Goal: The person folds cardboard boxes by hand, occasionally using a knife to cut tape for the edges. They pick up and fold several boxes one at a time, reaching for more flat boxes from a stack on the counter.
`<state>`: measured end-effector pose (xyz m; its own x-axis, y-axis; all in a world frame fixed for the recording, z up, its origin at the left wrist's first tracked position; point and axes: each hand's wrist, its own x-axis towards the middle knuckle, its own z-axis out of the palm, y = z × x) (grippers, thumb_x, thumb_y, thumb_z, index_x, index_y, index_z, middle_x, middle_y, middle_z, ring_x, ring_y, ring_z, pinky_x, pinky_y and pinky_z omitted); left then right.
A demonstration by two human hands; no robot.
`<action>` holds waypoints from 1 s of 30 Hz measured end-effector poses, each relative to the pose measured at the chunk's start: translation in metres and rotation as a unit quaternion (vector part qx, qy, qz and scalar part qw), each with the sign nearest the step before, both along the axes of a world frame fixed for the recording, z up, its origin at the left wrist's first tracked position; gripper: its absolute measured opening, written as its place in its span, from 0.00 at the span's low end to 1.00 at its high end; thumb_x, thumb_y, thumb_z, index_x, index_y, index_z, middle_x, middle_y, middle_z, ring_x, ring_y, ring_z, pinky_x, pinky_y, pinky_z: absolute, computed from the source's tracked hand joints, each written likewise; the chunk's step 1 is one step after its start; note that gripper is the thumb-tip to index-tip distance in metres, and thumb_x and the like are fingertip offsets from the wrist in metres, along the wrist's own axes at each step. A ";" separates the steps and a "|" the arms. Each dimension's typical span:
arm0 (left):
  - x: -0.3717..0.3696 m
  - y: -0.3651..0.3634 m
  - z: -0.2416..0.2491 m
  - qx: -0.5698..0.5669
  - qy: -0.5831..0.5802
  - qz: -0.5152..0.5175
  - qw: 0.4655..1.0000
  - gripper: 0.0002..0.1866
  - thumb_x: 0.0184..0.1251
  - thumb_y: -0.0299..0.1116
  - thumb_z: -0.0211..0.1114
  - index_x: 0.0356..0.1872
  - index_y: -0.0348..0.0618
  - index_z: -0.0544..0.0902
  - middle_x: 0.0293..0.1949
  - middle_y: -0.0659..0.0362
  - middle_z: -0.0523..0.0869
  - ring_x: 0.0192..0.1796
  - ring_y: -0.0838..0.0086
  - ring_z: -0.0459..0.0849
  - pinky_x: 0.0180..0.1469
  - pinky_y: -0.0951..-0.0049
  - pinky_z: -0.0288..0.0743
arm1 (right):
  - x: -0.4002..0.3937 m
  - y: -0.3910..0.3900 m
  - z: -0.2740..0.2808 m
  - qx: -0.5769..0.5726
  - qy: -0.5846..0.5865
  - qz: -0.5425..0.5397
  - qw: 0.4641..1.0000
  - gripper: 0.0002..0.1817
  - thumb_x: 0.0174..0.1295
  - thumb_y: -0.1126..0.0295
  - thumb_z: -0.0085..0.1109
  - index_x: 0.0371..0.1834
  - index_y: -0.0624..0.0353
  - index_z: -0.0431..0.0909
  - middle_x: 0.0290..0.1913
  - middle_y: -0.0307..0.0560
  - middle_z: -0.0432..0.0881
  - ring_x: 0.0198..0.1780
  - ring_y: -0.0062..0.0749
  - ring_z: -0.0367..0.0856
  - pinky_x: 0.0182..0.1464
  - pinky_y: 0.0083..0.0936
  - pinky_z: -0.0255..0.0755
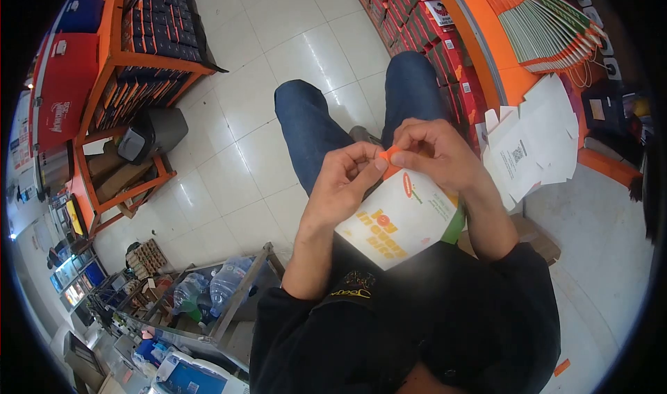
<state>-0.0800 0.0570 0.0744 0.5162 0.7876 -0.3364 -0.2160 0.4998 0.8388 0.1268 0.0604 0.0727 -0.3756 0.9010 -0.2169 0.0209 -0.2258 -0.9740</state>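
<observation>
**Q:** Cardboard, white with orange lettering: where is the carton, and how do the hands hold it?

**A:** It is held above the lap, over the jeans, its printed face tilted toward the camera. Both hands meet at its upper edge. The left hand pinches the orange tab between thumb and fingertips; the right hand curls over the same tab from the other side, fingers pressed down on it.

**Q:** What could go wrong?

**A:** By my reading, uneven pressure could tear or crease the small tab, since both grips crowd one edge. The carton's lower part hangs unsupported, so it could swing or slip.

**Q:** Surroundings?

**A:** Flat white blanks lie on the orange counter to the right.
</observation>
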 end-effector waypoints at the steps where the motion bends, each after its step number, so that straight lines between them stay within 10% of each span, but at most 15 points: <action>1: 0.000 -0.001 -0.002 -0.004 -0.014 -0.003 1.000 0.08 0.73 0.28 0.60 0.42 0.32 0.81 0.35 0.62 0.85 0.37 0.85 0.80 0.40 0.85 0.74 | 0.001 0.001 0.001 0.012 -0.009 0.007 1.000 0.09 0.59 0.69 0.68 0.30 0.65 0.82 0.28 0.36 0.74 0.28 0.14 0.67 0.32 0.18 0.62; 7: -0.001 0.001 -0.008 -0.038 0.016 -0.001 0.999 0.09 0.74 0.31 0.58 0.42 0.35 0.81 0.33 0.65 0.82 0.35 0.86 0.76 0.39 0.82 0.71 | 0.000 0.003 -0.015 -0.023 -0.045 0.000 0.999 0.08 0.59 0.68 0.67 0.31 0.62 0.84 0.28 0.39 0.77 0.28 0.16 0.71 0.33 0.18 0.65; 8: -0.008 0.003 -0.010 0.093 0.128 -0.051 0.986 0.07 0.73 0.30 0.60 0.43 0.36 0.80 0.35 0.65 0.81 0.41 0.85 0.77 0.44 0.83 0.71 | -0.005 0.001 -0.008 -0.084 -0.028 -0.011 0.996 0.07 0.58 0.68 0.68 0.31 0.60 0.84 0.29 0.41 0.80 0.31 0.20 0.76 0.37 0.20 0.69; 16: -0.020 0.057 -0.039 0.222 0.159 0.006 0.962 0.09 0.65 0.31 0.70 0.38 0.36 0.82 0.31 0.60 0.86 0.33 0.83 0.80 0.36 0.79 0.76 | -0.022 0.046 -0.033 0.158 -0.166 -0.034 0.973 0.08 0.59 0.65 0.66 0.34 0.57 0.83 0.32 0.46 0.80 0.39 0.34 0.81 0.44 0.28 0.73; 27: -0.173 0.120 -0.015 0.143 0.245 0.254 0.925 0.19 0.63 0.48 0.71 0.36 0.40 0.83 0.24 0.63 0.82 0.27 0.81 0.74 0.30 0.79 0.70 | -0.221 0.217 -0.002 0.242 -0.321 0.282 0.871 0.13 0.58 0.57 0.59 0.34 0.55 0.80 0.40 0.48 0.80 0.50 0.45 0.76 0.50 0.43 0.71; 30: -0.233 0.085 0.027 -0.019 0.264 0.371 0.890 0.14 0.61 0.35 0.73 0.31 0.32 0.82 0.29 0.60 0.85 0.33 0.81 0.81 0.38 0.78 0.77 | -0.319 0.220 0.015 0.202 -0.272 0.429 0.837 0.12 0.55 0.60 0.64 0.39 0.53 0.83 0.38 0.49 0.83 0.44 0.49 0.79 0.44 0.48 0.72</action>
